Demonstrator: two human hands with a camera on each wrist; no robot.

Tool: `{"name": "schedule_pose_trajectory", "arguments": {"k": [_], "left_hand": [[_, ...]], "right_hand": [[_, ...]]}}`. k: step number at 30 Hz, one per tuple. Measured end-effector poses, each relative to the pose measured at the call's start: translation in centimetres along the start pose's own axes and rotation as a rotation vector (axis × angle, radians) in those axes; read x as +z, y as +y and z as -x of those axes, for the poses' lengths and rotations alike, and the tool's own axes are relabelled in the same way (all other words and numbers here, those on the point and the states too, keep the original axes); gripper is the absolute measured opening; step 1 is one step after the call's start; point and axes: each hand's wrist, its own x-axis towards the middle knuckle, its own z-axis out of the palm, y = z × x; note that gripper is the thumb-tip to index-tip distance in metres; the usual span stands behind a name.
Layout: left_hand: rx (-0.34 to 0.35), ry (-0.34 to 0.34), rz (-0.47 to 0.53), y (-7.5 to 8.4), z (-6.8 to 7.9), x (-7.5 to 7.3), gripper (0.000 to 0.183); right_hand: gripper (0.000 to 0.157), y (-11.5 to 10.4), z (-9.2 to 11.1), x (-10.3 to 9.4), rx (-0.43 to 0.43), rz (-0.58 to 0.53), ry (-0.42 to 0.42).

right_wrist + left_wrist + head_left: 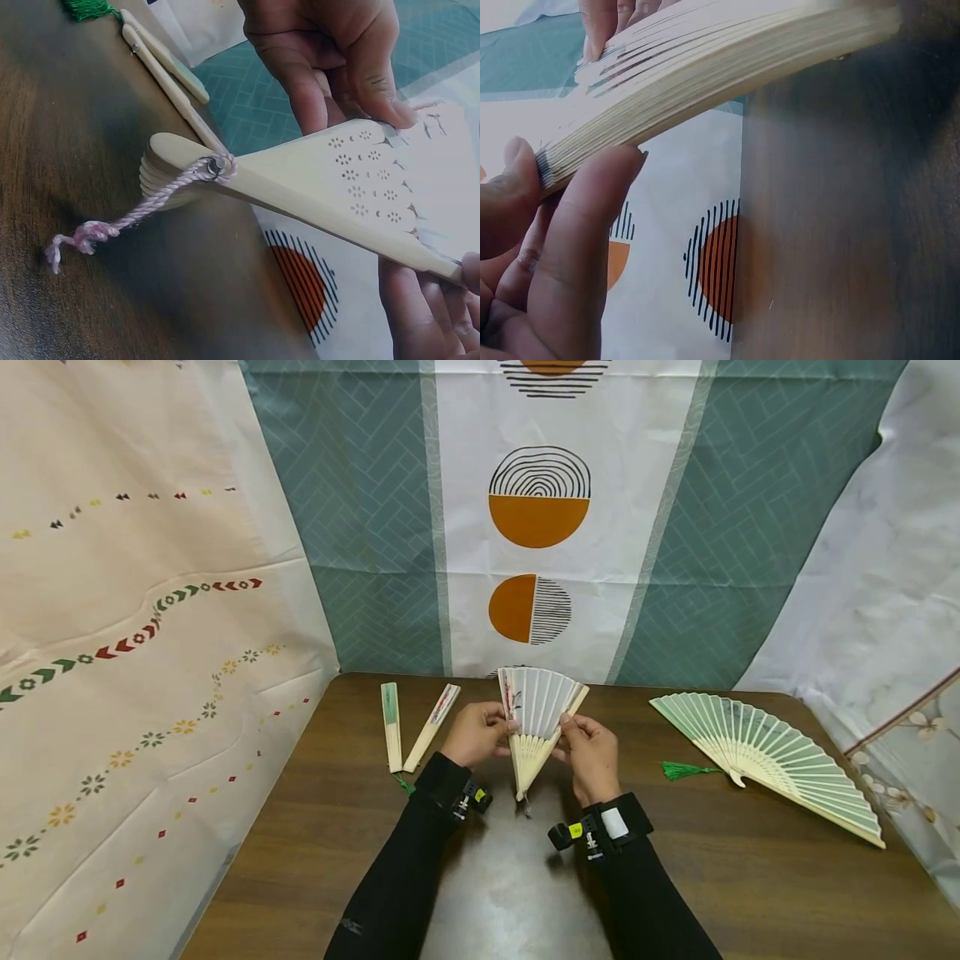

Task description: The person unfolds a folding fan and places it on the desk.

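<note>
A white folding fan (540, 710), partly spread, stands upright over the table with its pivot end down. My left hand (476, 733) pinches its left edge between thumb and fingers. On the opposite edge my right hand (594, 758) grips the outer stick with thumb and fingers. Close up in the right wrist view, the pale sticks of the fan (315, 187) show small punched flowers. From its pivot hangs a knotted pink cord (154, 199). The left wrist view shows the stacked rib edges (705, 97) between the hands.
To the left of the hands lie two closed folding fans, one green (392, 727) and one white (432, 727). A spread green fan (780, 756) with a green tassel (686, 770) lies at the right. Patterned cloth (536, 543) hangs behind the brown table (300, 860).
</note>
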Motion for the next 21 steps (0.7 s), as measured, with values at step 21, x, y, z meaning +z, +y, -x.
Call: {"name": "schedule_pose_trajectory", "arguments": {"k": [21], "left_hand": [[-0.002, 0.067, 0.119, 0.1, 0.05, -0.13, 0.012]], "right_hand": [[0.034, -0.16, -0.39, -0.67, -0.009, -0.076, 0.057]]}}
